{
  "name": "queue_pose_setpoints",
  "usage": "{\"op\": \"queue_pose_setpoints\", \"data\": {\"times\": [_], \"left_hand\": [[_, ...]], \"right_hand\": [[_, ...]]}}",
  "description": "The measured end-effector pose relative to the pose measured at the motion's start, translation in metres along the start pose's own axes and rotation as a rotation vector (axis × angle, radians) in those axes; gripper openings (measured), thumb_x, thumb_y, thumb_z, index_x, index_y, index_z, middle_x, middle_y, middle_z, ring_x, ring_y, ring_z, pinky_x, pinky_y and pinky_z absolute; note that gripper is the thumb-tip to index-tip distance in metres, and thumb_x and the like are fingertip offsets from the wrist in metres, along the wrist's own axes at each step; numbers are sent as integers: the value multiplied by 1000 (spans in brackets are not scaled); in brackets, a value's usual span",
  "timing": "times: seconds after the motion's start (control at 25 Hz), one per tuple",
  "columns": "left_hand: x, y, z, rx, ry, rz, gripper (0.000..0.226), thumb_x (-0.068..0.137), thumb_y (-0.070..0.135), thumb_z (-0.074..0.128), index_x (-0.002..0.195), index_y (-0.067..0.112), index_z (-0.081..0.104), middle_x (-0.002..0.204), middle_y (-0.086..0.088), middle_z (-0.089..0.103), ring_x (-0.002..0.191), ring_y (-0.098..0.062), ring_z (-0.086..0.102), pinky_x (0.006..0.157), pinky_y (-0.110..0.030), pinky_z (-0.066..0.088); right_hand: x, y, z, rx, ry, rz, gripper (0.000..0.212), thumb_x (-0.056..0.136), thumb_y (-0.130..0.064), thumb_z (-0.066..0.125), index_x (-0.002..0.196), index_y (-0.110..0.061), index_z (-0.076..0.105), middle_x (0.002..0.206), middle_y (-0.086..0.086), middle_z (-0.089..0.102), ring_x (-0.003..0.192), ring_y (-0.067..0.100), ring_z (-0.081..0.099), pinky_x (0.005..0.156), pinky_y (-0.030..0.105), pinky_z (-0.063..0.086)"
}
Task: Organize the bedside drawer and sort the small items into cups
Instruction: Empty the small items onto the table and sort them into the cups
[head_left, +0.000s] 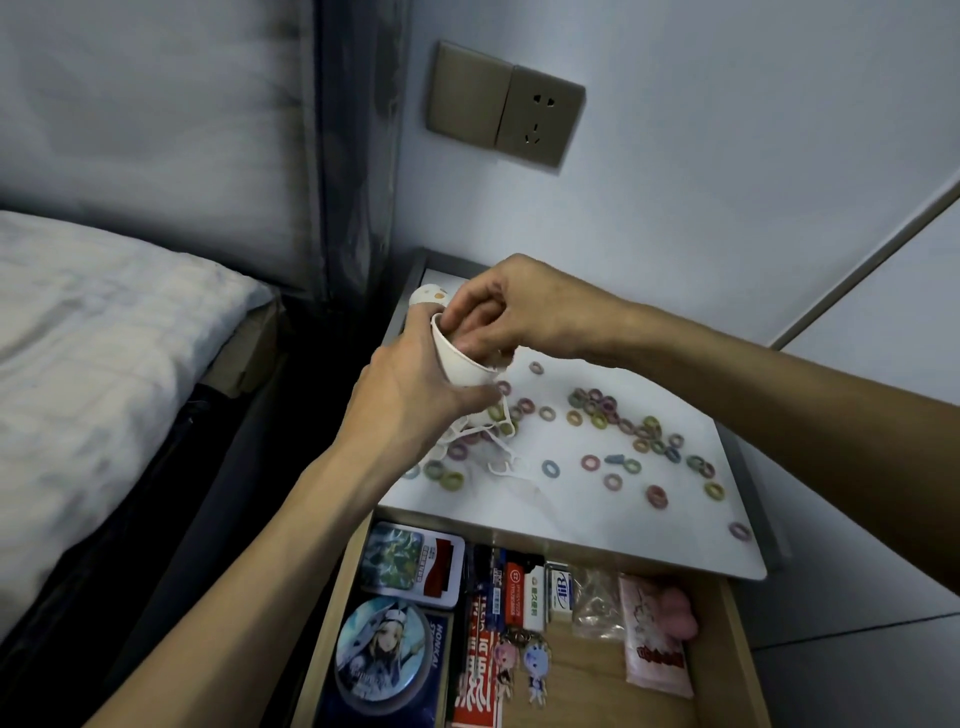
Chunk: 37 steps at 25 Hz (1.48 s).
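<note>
- The head view looks steeply down onto the table (587, 525) from close above.
- Wide-angled, it reaches the bed (93, 322) left of the table, the socket (506, 104) behind, the drawer (587, 680) in front.

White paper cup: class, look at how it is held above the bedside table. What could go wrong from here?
1. The white paper cup sits tilted in the left hand while the right hand works at its rim, so anything inside may spill.
2. One small purple ring lies close to the front corner of the white tabletop. A passing forearm could knock it off.
</note>
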<state>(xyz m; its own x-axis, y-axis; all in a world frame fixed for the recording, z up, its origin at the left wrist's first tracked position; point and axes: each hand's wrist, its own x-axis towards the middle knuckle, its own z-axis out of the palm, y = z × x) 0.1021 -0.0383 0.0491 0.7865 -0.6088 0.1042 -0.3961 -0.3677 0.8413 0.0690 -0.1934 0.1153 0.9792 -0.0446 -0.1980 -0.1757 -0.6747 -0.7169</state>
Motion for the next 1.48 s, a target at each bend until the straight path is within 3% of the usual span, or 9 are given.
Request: {"op": "queue_pose_setpoints", "data": {"times": [0.12, 0.2, 0.4, 0.64, 0.84, 0.92, 1.0, 1.24, 1.48], "left_hand": [[1, -4, -3, -15, 36, -29, 76, 67, 41, 85, 129, 30, 42, 107, 5, 64, 93, -20, 63, 80, -44, 55], [1, -7, -6, -13, 77, -32, 77, 66, 41, 85, 129, 29, 42, 112, 4, 63, 98, -23, 62, 83, -46, 54], [0, -7, -9, -54, 124, -36, 78, 66, 41, 86, 129, 27, 42, 113, 4, 62, 101, -24, 61, 86, -47, 53], [1, -9, -10, -41, 118, -39, 77, 66, 42, 86, 128, 28, 42, 108, 7, 58, 100, -23, 60, 87, -46, 52], [2, -6, -8, -28, 109, -40, 78, 66, 42, 86, 130, 27, 42, 114, 3, 60, 102, -25, 60, 87, -47, 52], [2, -6, -8, -20, 105, -43, 78, 67, 41, 85, 130, 27, 42, 115, 2, 60, 102, -25, 60, 87, -46, 52], [1, -7, -9, -13, 104, -41, 78, 67, 41, 85, 130, 26, 42, 113, 4, 60, 102, -25, 60, 87, -46, 52], [-1, -5, -9, 9, 90, -28, 76, 69, 40, 84, 131, 27, 41, 106, 8, 55, 100, -23, 60, 86, -45, 53], [0, -5, -9, 12, 91, -37, 77, 69, 41, 84, 131, 26, 41, 108, 6, 56, 103, -25, 60, 88, -46, 52]], "right_hand": [[-6, 6, -4, 286, 129, 15, 17, 97, -10, 59, 110, -4, 67, 98, 11, 73, 70, 12, 65, 59, 20, 51], [-8, 27, -5, 373, 298, 93, 16, 98, -11, 57, 107, -5, 68, 94, 6, 73, 66, 13, 64, 56, 22, 50], [-5, 111, 53, -347, 298, 436, 16, 90, -28, 69, 86, -13, 74, 79, 7, 74, 67, 20, 69, 70, 38, 59], [7, 133, 71, -314, 431, 540, 17, 88, -21, 67, 83, -8, 76, 81, 9, 74, 68, 24, 68, 72, 40, 60], [-19, 119, 61, -188, 501, 399, 10, 92, -15, 66, 83, -12, 68, 82, 3, 72, 71, 16, 67, 71, 31, 56], [-35, 112, 64, -164, 433, 289, 5, 91, -12, 68, 87, -13, 70, 81, -4, 68, 68, 7, 62, 63, 18, 48], [-46, 113, 75, -205, 299, 242, 1, 89, -14, 71, 89, -13, 71, 82, -6, 65, 68, 3, 58, 63, 16, 42], [-49, 128, 88, -354, 254, 259, 60, 73, -34, 86, 124, -18, 58, 107, -5, 51, 96, 11, 48, 80, 25, 40], [-45, 122, 92, -362, 273, 298, 19, 78, -24, 82, 91, -14, 72, 80, -3, 69, 79, 13, 65, 78, 37, 54]]}}
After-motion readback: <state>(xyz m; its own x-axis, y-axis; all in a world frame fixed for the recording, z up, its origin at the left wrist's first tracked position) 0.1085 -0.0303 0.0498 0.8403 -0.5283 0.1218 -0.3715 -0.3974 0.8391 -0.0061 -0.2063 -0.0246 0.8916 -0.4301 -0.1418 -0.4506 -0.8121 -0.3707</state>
